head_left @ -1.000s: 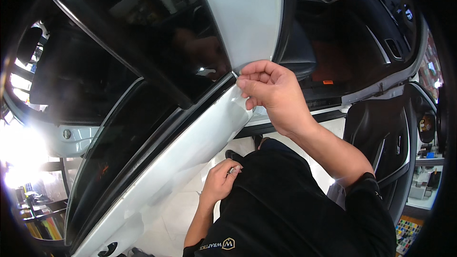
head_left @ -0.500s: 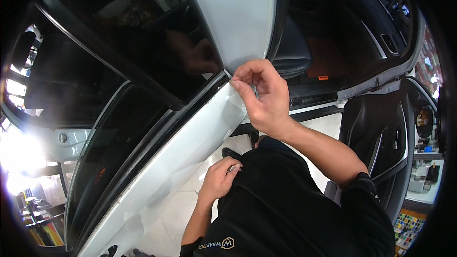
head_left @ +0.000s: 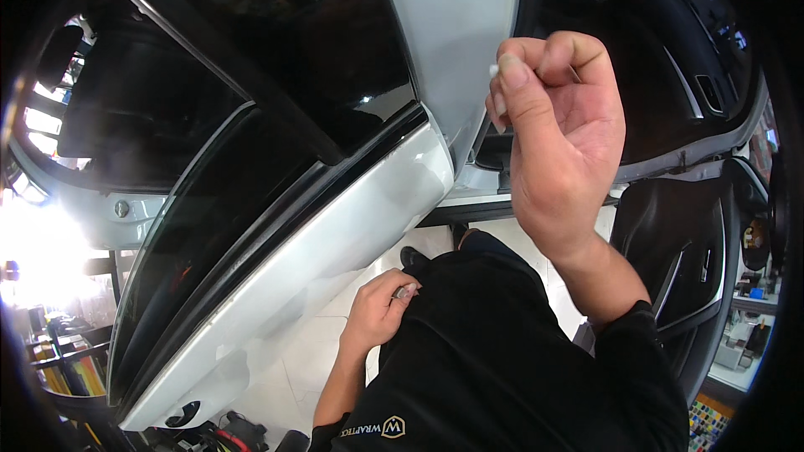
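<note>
My right hand [head_left: 569, 134] is raised in front of the car's light pillar [head_left: 456, 42], its fingers curled and thumb pressed to the fingertips. A tiny white scrap [head_left: 494, 71] shows at that pinch; what it is made of I cannot make out. Below it and to the left is the white car door [head_left: 352, 230], standing open, with a black strip along its window edge [head_left: 368, 146]. My left hand [head_left: 377, 310] is low, against my dark shirt, closed on a small dark-grey piece [head_left: 402, 291] whose kind is not clear.
Another opened door with black trim [head_left: 662, 234] stands at the right, beside the dark car interior [head_left: 611, 75]. Pale floor tiles [head_left: 318, 351] show between the doors. Shelving with colourful items [head_left: 79, 372] is at the lower left, near a bright light.
My right hand has come away from the door's upper corner, moving up and right with the white scrap. My left hand stays by my shirt. The view has shifted slightly.
</note>
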Action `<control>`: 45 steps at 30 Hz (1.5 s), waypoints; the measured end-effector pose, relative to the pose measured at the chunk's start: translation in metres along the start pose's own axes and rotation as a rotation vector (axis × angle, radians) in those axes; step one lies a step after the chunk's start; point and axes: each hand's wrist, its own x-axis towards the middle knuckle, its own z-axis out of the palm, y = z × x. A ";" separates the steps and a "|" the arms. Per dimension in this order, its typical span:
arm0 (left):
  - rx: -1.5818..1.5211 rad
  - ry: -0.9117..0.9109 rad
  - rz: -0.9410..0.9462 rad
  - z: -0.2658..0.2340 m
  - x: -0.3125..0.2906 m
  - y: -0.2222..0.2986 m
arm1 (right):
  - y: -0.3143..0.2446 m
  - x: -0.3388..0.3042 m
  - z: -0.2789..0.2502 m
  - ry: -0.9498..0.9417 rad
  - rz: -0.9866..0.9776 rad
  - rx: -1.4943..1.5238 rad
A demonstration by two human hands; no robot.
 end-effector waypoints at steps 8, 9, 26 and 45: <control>-0.012 0.061 0.140 -0.008 0.013 0.058 | 0.000 -0.090 -0.030 -0.389 0.435 -0.228; -0.008 0.095 0.155 -0.008 0.012 0.065 | 0.001 -0.101 -0.031 -0.446 0.458 -0.220; 0.170 0.672 0.076 0.039 0.040 0.131 | 0.023 -0.073 -0.098 -1.003 0.861 -0.195; 0.354 0.852 0.091 0.099 0.130 0.141 | 0.080 -0.032 -0.158 -1.176 0.574 0.364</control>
